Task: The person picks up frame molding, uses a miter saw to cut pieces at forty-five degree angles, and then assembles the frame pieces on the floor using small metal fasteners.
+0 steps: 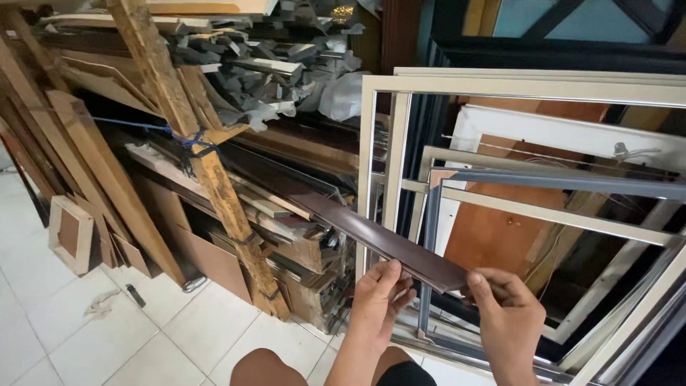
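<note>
A long dark brown moulding strip (336, 218) runs from a stack of wood on a rack at upper left down to my hands. My left hand (380, 299) cups the strip from below near its end, thumb on top. My right hand (509, 314) pinches the very end of the strip between thumb and fingers. Both hands are at the bottom centre of the view, in front of leaning picture frames.
Several pale and silver picture frames (525, 86) lean upright at right. A slanted wooden post (204, 161) tied with blue cord braces a rack of stacked mouldings (243, 57). Boards and a small frame (70, 232) lean at left on white floor tiles (107, 336).
</note>
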